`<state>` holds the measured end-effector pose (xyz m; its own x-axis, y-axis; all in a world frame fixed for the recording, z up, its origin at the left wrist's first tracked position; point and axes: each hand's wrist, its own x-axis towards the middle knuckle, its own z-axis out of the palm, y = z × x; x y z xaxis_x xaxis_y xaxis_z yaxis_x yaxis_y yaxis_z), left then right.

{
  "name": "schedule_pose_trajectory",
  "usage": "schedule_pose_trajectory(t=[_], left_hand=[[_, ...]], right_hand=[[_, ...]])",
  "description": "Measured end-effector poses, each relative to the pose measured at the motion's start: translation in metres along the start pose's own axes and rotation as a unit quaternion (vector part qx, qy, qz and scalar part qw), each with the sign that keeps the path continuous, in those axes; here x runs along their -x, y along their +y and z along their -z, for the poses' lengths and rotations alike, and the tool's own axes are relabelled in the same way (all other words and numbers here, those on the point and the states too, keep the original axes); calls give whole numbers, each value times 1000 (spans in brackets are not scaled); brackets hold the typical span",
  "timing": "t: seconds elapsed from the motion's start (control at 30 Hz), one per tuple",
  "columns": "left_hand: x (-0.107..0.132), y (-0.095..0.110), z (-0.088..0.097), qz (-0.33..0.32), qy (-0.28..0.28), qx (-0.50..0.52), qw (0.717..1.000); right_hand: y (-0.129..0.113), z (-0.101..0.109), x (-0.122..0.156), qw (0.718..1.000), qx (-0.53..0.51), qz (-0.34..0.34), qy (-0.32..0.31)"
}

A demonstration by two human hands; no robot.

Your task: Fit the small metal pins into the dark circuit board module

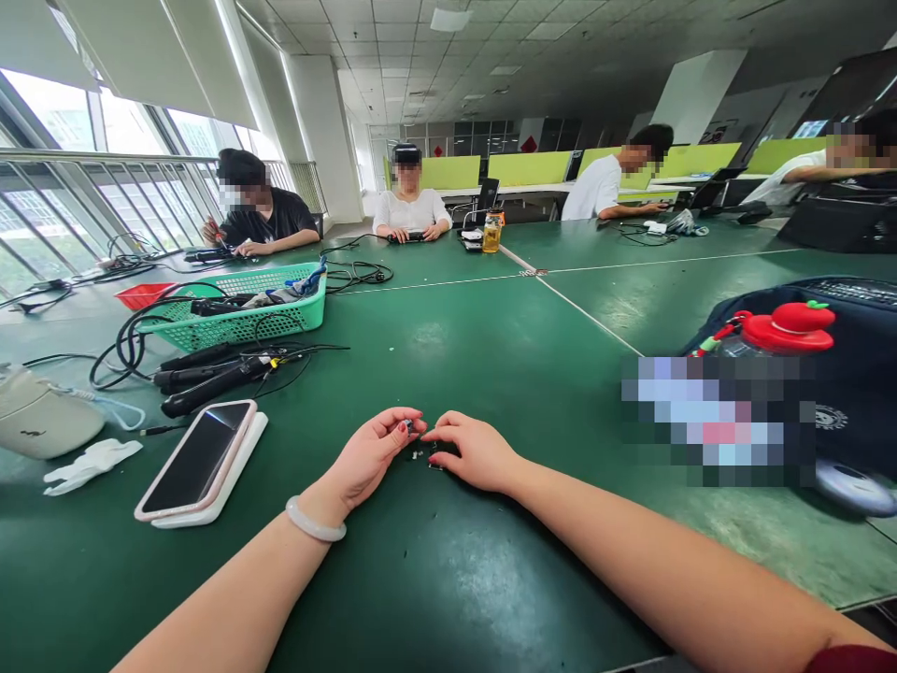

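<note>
on bag (869, 374), unreadable emblem (831, 417); left hand (369, 453) pinching small part (410, 426)

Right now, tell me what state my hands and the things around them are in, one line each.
Left hand: pinching a small part
Right hand: partly open, at loose bits
Loose bits: scattered on the table
Phone: face up, screen dark
Basket: uncovered, things inside
Red-lidded bottle: capped
Tissue: crumpled
Blinds: partly lowered

Phone (200, 458), green basket (280, 323), red-lidded bottle (789, 329)
</note>
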<state>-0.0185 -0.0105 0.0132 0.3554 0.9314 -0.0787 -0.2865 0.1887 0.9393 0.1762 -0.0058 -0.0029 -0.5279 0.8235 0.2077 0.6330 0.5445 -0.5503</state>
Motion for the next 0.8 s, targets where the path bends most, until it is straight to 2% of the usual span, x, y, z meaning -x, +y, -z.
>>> schedule_pose_trajectory(t=[0.07, 0.27, 0.37, 0.5, 0.67, 0.8], left_hand=[[1, 0, -1, 17, 0, 0, 1000], [3, 0, -3, 61, -52, 41, 996], [2, 1, -3, 54, -22, 44, 997], [0, 2, -4, 43, 17, -4, 999], [-1, 0, -7, 42, 30, -96, 994], [-2, -2, -6, 31, 28, -135, 990]], right_hand=[[-1, 1, 0, 1000, 2, -2, -7], [-1, 2, -2, 1000, -29, 0, -10], [3, 1, -3, 996, -83, -5, 14], [7, 4, -5, 987, -144, -39, 52], [7, 7, -4, 973, -212, -56, 77], [7, 1, -2, 942, -316, -87, 77]])
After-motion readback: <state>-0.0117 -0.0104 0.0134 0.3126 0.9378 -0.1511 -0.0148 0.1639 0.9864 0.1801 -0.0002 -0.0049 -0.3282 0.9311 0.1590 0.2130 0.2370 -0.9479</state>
